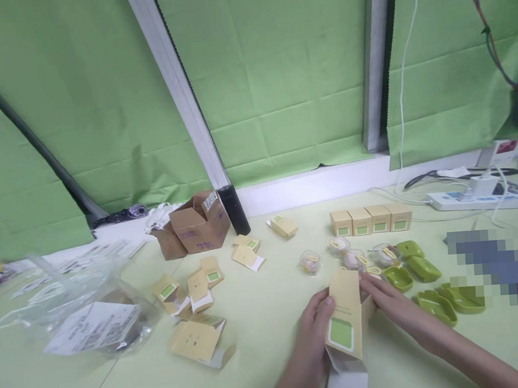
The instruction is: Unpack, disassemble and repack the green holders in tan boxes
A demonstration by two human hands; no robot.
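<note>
Near the front edge of the table I hold a small tan cardboard box [344, 309] with a green label, its near end open with a white flap hanging down. My left hand [310, 332] is wrapped round its left side, thumb on the printed face. At the far right end of the box, my right hand [378, 289] grips a flap; its fingertips are partly hidden. Just beyond lie several clear round packs [310, 262] with yellow loops and pinkish contents. Green plastic shells [424, 269] lie to the right of them.
Four-sided closed boxes [361, 221] stand in a row at the back. Flattened cartons [198, 339] are scattered to the left, near a brown carton [199, 225] and a clear plastic bag [130, 315]. A power strip [459, 199] with cables lies back right.
</note>
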